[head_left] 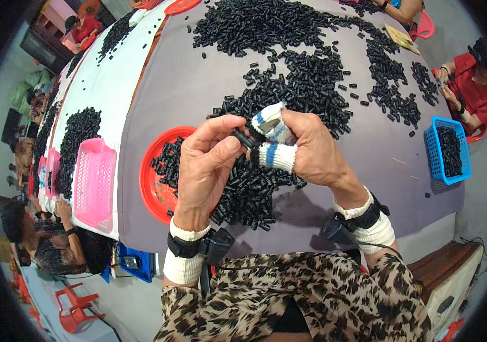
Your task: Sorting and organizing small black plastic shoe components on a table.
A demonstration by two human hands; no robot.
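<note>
My left hand [202, 162] pinches a small black cylindrical piece [243, 139] between thumb and fingers. My right hand [319, 149] wears white knit finger covers [278, 155] with blue stripes on its thumb and index finger. Those covered fingertips close around the right end of the same piece, partly hiding it. Both hands hover over a loose heap of similar black pieces [249, 199] on the grey-covered table [363, 188]. Beside my left hand stands a round red tray [147, 196], partly filled with more black pieces.
Large piles of black pieces [255, 25] spread across the far table. A blue basket [466, 171] holding pieces sits at the right, near a person in red [477, 91]. At the left are a pink basket [95, 188] and a person's arm [72, 228]. Farther left stands a red stool [72, 308].
</note>
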